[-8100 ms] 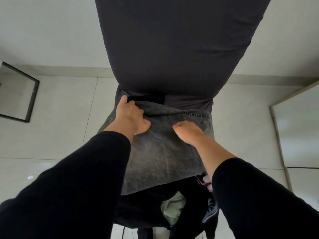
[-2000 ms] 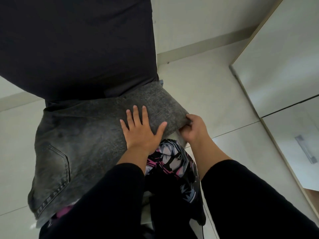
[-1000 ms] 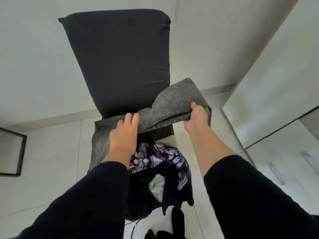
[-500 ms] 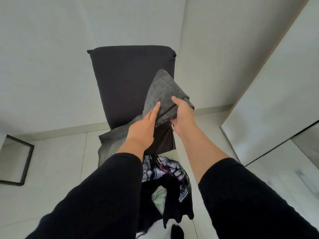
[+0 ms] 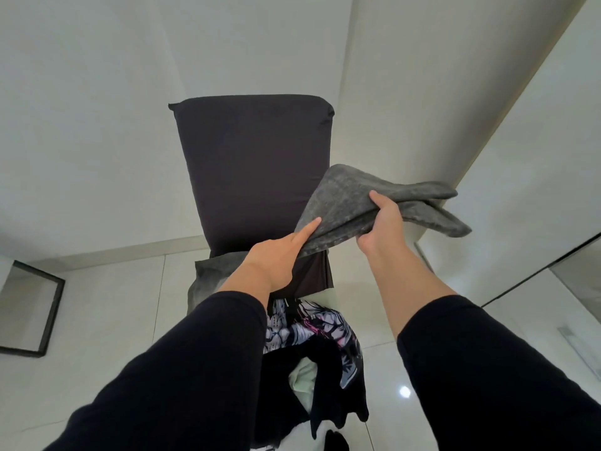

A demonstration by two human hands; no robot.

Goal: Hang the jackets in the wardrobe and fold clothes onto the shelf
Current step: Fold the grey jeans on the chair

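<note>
Grey washed jeans (image 5: 351, 203), partly folded, are lifted off a dark-covered chair (image 5: 253, 164). My right hand (image 5: 380, 222) grips the folded part, thumb on top, and holds it up in front of the chair back. My left hand (image 5: 276, 255) has its fingers straight under the cloth's lower edge. The other end of the jeans still lies on the seat at the left. A floral patterned garment (image 5: 309, 330) and black clothes (image 5: 312, 385) lie in a heap on the seat's near side.
White wardrobe doors (image 5: 533, 190) stand at the right, with a handle low down. A black-framed mirror (image 5: 29, 310) leans at the left wall. Glossy pale floor tiles surround the chair.
The folded end of the jeans has risen from the seat and swung right. My right hand carried it up and right; my left hand followed under the lower edge.
</note>
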